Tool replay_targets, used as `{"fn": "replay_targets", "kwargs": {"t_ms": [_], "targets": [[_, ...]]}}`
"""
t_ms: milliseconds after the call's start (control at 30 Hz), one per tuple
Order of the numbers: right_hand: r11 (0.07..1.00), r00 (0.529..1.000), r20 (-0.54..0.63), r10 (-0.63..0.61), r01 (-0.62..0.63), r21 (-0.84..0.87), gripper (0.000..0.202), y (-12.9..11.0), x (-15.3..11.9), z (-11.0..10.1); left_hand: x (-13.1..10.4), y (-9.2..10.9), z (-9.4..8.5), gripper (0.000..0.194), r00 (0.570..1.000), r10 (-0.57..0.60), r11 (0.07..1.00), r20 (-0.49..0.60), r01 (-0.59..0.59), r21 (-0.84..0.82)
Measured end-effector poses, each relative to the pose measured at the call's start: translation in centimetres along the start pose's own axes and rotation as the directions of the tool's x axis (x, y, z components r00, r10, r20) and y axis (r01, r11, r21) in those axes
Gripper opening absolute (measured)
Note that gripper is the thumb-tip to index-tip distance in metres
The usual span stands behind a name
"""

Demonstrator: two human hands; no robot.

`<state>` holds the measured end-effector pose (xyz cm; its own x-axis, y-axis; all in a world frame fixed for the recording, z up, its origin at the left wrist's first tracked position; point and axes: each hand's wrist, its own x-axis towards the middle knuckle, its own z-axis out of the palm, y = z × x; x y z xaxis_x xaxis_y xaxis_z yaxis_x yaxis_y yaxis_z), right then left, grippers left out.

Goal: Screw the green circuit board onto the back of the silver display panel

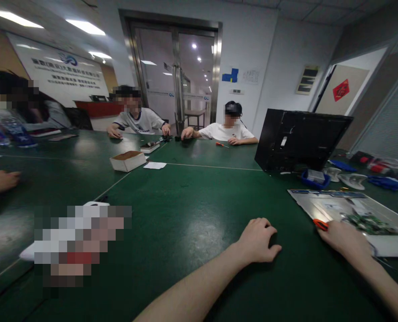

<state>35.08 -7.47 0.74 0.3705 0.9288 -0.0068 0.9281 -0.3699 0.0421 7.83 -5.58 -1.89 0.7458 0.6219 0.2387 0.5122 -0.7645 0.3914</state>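
Note:
My left hand [259, 241] rests on the green table [199, 192] near the front, holding nothing. Its thumb stands apart from the slightly bent fingers. Further right, my right hand [346, 241] is closed around a tool with an orange-and-black handle [320, 224]. Only the handle's end sticks out on the left; the rest is hidden in the hand. Beside and beyond that hand lies a flat metal panel [306, 201] with green circuit boards [369, 223] on it.
A black monitor-like casing [299, 138] stands behind the panel. Near it are a blue tray [316, 180] and blue pieces [388, 182]. An open box [128, 162] and white paper [155, 165] lie left of centre. People sit opposite; an orange screwdriver [221, 144] lies there. Another person's hand [1, 182] rests at left.

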Motion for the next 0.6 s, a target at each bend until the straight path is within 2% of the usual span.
{"fn": "replay_targets", "kwargs": {"t_ms": [167, 267, 400, 533, 600], "targets": [[0.993, 0.996, 0.014, 0.093, -0.094, 0.066, 0.026, 4.7, 2.1, -0.5, -1.4, -0.6, -0.4, 0.045, 0.999, 0.043, 0.999, -0.007, -0.043, 0.021], [0.982, 0.988, 0.032, 0.148, -0.151, 0.112, 0.033, 6.9, 2.8, -0.7, -1.9, -1.1, -0.6, 0.046, 0.998, 0.059, 0.998, -0.001, -0.059, 0.007], [0.964, 0.981, 0.031, 0.192, -0.195, 0.181, 0.041, 8.6, 3.2, -0.5, -1.9, -1.5, -0.8, 0.047, 0.999, 0.047, 0.999, 0.012, -0.047, -0.012], [0.961, 0.984, -0.058, 0.167, -0.150, 0.232, 0.044, 9.7, 3.4, 0.5, -1.7, -1.5, -0.6, 0.046, 0.999, 0.052, 0.999, 0.004, -0.052, -0.010], [0.968, 0.982, -0.160, 0.098, -0.056, 0.245, 0.045, 10.1, 3.6, 0.9, -1.7, -1.4, -0.6, 0.044, 0.999, 0.051, 0.999, -0.003, -0.051, -0.004]]}}
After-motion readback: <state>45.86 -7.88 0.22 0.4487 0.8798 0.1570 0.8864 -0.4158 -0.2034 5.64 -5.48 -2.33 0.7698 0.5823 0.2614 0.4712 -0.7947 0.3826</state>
